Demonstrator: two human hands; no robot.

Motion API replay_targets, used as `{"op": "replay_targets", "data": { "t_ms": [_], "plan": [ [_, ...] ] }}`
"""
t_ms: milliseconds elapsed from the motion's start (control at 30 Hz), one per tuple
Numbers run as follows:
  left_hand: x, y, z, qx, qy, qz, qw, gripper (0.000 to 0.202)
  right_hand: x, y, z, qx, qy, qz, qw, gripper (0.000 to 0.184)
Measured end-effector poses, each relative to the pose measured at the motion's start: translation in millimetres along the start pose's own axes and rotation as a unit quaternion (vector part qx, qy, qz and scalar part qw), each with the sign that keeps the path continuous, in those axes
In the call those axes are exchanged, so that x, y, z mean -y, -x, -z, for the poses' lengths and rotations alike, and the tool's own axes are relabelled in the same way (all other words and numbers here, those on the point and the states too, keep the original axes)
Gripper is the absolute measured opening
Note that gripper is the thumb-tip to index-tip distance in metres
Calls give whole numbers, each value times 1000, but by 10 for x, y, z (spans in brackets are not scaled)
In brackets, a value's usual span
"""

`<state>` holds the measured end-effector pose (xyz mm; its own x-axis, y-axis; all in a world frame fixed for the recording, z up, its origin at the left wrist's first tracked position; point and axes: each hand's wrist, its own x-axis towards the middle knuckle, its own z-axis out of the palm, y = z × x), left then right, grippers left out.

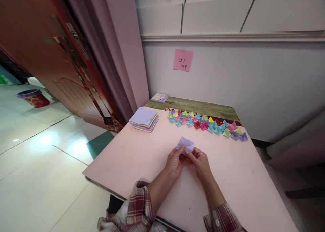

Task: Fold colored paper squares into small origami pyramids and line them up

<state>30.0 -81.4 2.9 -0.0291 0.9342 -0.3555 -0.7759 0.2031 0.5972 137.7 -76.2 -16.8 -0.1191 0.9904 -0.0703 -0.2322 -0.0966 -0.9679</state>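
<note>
Between my two hands is a small folded sheet of lilac origami paper (pixel 186 143), held just above the pink tabletop. My left hand (pixel 175 161) pinches its left side, thumb on top. My right hand (pixel 200 161) grips the lower right edge, its thumb also pressing on the paper. Most of my fingers are hidden beneath the sheet. Beyond the hands, several rows of small folded paper pieces (pixel 203 126) in many colours stand along the far side. Left of them lies a thick stack of square coloured paper (pixel 144 118), lilac on top.
The pink table (pixel 122 157) meets a wall with a pink note (pixel 183 60). A small packet (pixel 159 97) lies at the far left corner. On the left are a curtain (pixel 124 49), a reddish door (pixel 50 49) and a bin (pixel 34 98) on the tiled floor.
</note>
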Motion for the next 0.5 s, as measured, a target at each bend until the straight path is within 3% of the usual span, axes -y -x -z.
{"op": "replay_targets", "data": {
  "t_ms": [133, 200, 267, 367, 500],
  "plan": [
    [-119, 5, 53, 22, -140, -31, 989, 28, 14, 6, 33, 10, 18, -8, 1000, 35],
    [-228, -16, 98, 36, -241, -80, 967, 25, 16, -2, 47, 14, 20, -4, 1000, 36],
    [-340, -43, 143, 86, -308, -102, 942, 22, 15, -15, 59, 5, 21, -6, 1000, 36],
    [-449, -72, 191, 129, -355, -92, 921, 22, 24, -23, 74, -26, 19, -11, 999, 36],
    [-442, -68, 215, 96, -341, -93, 930, 25, 54, -1, 91, -19, 1, -5, 1000, 35]
  ]
}}
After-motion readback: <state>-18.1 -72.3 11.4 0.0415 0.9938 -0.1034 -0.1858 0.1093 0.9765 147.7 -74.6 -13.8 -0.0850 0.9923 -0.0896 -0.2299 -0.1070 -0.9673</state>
